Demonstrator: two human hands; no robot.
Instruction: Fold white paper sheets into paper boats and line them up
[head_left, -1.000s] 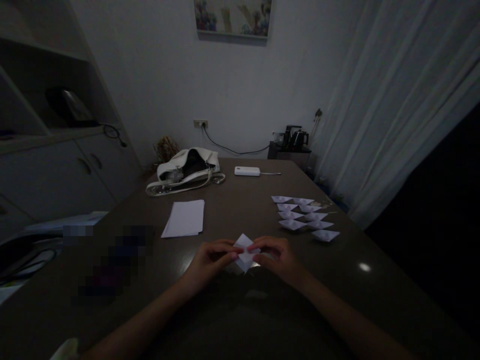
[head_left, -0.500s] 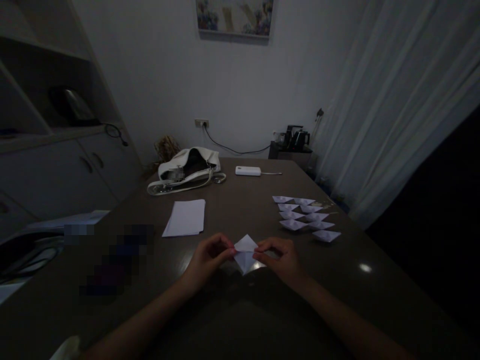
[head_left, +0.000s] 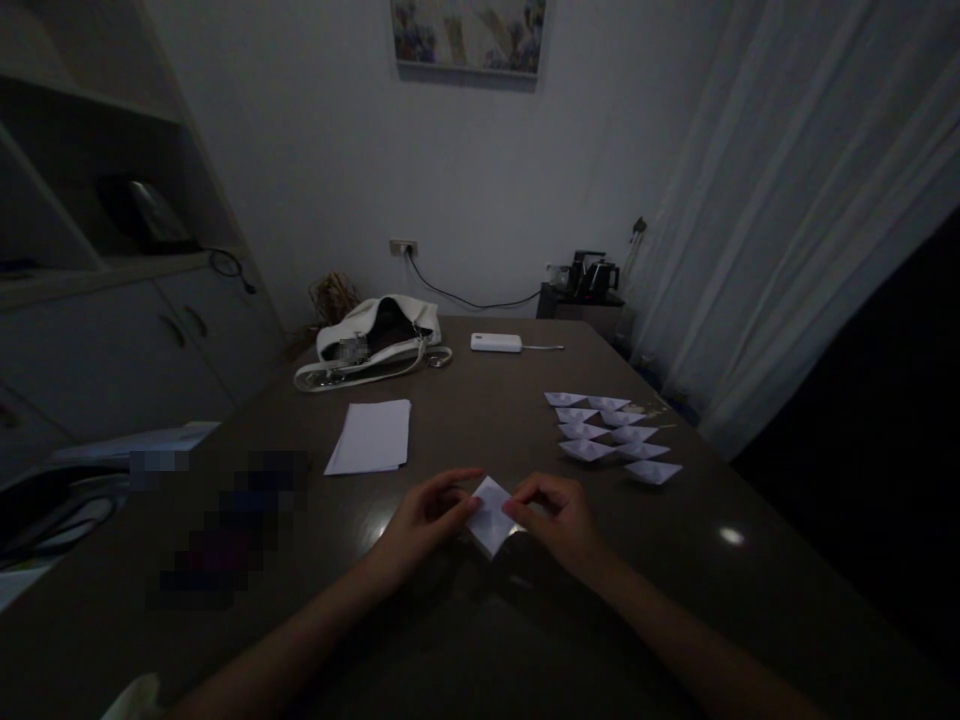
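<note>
A small folded white paper piece (head_left: 490, 514) lies diamond-shaped on the dark table (head_left: 480, 620) in front of me. My left hand (head_left: 424, 520) pinches its left corner, index finger stretched above it. My right hand (head_left: 553, 518) pinches its right corner with curled fingers. Both hands rest low on the tabletop. To the right lie several finished white paper boats (head_left: 613, 432) in two rows.
A stack of white sheets (head_left: 370, 436) lies beyond my left hand. Farther back are a white handbag (head_left: 372, 343) and a white power bank with cable (head_left: 496, 342). Cabinets and shelves stand left, curtains right, a kettle stand (head_left: 581, 290) at the back.
The paper, opened into two triangular flaps half a second ago, is pressed into a flat diamond now. Both hands have stayed at its left and right corners.
</note>
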